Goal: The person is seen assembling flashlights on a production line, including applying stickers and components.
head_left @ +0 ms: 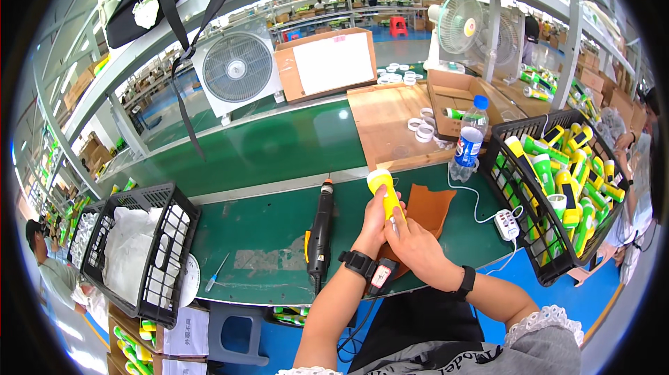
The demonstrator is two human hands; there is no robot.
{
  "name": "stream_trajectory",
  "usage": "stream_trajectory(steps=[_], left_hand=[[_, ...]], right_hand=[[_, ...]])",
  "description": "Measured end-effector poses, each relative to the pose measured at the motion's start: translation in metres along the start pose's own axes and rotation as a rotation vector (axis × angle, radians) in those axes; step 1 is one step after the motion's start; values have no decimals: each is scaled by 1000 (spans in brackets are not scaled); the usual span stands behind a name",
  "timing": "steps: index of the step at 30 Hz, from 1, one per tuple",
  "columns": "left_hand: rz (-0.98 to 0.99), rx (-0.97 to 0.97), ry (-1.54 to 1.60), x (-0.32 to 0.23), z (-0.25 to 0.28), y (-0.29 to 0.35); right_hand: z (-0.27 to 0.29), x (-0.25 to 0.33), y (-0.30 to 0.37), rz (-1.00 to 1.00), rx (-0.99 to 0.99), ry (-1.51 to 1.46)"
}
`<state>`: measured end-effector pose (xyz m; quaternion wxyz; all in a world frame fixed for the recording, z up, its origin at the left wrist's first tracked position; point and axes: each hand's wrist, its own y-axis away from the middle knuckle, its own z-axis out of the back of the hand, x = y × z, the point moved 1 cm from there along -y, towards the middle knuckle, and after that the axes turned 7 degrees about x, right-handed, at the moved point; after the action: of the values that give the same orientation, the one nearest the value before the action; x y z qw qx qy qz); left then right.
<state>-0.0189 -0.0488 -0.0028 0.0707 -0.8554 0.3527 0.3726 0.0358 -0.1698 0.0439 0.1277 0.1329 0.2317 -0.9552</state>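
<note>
A yellow flashlight [381, 182] is held above the green workbench, its wide head pointing away from me. My left hand [373, 222] is closed round its body from the left side. My right hand [420, 253] presses its fingers together against the lower part of the same flashlight; what the fingertips touch there is partly hidden. Left of my hands, a black electric screwdriver [320, 228] lies on the bench. Beneath and beside my right hand is a brown-orange sheet [431, 206].
At right, a black crate [550, 253] holds many green and yellow flashlights. A blue-capped bottle [471, 139] and a white power strip [507, 224] stand nearby. Another black crate [164, 263] with plastic bags sits left, near a small screwdriver [217, 273]. White rings [422, 128] lie on a wooden board [369, 120].
</note>
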Motion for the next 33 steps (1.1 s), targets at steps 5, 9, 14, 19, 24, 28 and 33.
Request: stream_trajectory(steps=[5,9,14,19,24,28,33], left_hand=[[32,51,-41,1,-4,-2],[-66,164,16,0,-6,-3],[-175,164,-88,3,-19,1],[-123,109,-150,15,-19,0],[-54,119,-139,10,-19,4],[6,59,-120,6,-17,6],[14,41,-73,5,-15,4]], right_hand=[[6,-4,3,-78,70,-99],[3,-17,6,-208,236,-624],[0,-38,19,-172,104,-794],[6,-30,24,-192,213,-607],[7,-28,16,-167,169,-549],[10,-24,14,-129,125,-518],[8,-19,11,-123,103,-443]])
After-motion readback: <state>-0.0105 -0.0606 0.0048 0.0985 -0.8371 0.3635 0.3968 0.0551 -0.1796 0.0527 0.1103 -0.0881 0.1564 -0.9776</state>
